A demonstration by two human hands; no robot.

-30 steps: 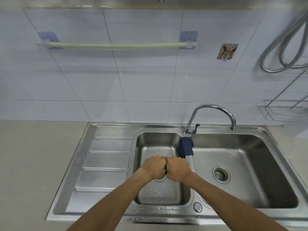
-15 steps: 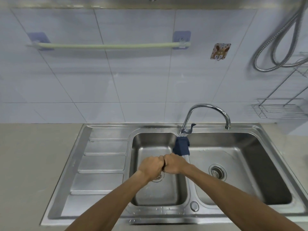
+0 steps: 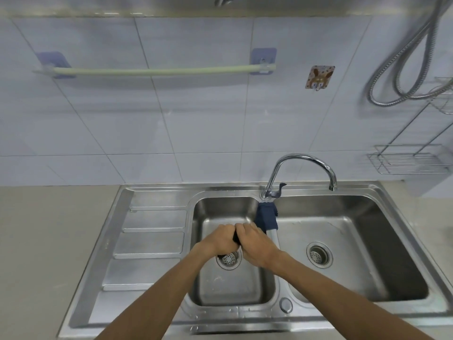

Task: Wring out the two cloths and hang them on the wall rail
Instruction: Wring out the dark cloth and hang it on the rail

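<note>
My left hand (image 3: 219, 239) and my right hand (image 3: 255, 244) are clenched side by side over the small left basin (image 3: 228, 285) of the steel sink. Both grip a dark cloth (image 3: 236, 239), and only a sliver of it shows between the fists. A second dark blue cloth (image 3: 266, 217) hangs over the divider between the two basins, just behind my right hand. The pale green wall rail (image 3: 159, 71) runs across the tiles above, held by two purple brackets, and nothing hangs on it.
A chrome tap (image 3: 304, 163) arches over the large right basin (image 3: 343, 241). The ribbed drainboard (image 3: 149, 241) lies to the left, with beige counter (image 3: 49, 241) beyond. A wire rack (image 3: 409, 160) and a metal hose (image 3: 402, 69) hang at the right wall. A small hook sticker (image 3: 318, 77) sits near the rail.
My fists have stayed together over the left basin and twisted slightly against each other. The camera has tilted up a little, so the rail sits lower in view.
</note>
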